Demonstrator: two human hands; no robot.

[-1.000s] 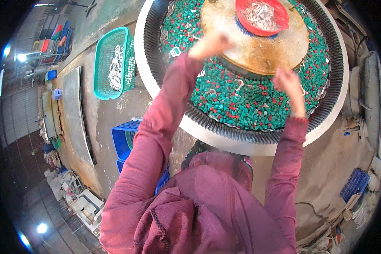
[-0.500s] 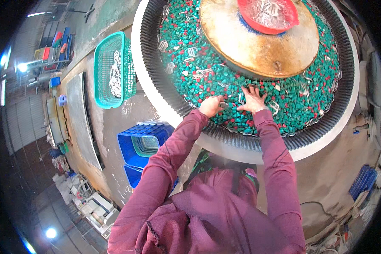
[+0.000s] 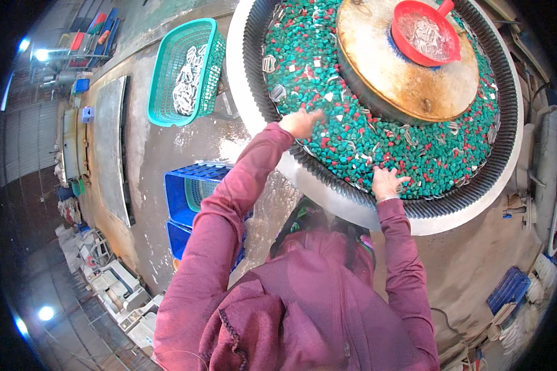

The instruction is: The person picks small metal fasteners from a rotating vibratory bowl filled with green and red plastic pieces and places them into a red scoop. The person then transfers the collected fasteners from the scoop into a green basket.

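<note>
A round tub (image 3: 238,68) with a pale rim and dark ribbed wall holds small green and red chips (image 3: 346,145). Flat slotted metal buckles (image 3: 278,93) lie scattered among them. At the tub's near left, my left hand (image 3: 300,123) reaches over the chips. Its fingers are blurred, so any small thing in them cannot be made out. Lower and to the right, my right hand (image 3: 387,183) rests on the chips by the near wall, fingers apart and nothing visible in it. A red bowl (image 3: 403,51) with metal pieces inside sits on the stained central hub (image 3: 377,68).
Left of the tub stands a teal basket (image 3: 156,77) with a heap of metal buckles (image 3: 189,80). Below it are stacked blue crates (image 3: 176,196) on the wet floor. A long grey panel (image 3: 105,148) lies farther left. Another blue crate (image 3: 509,289) is at the lower right.
The view has shifted, so the tub sits farther right. My hands have moved apart: the left toward the tub's left side, the right back toward the near wall.
</note>
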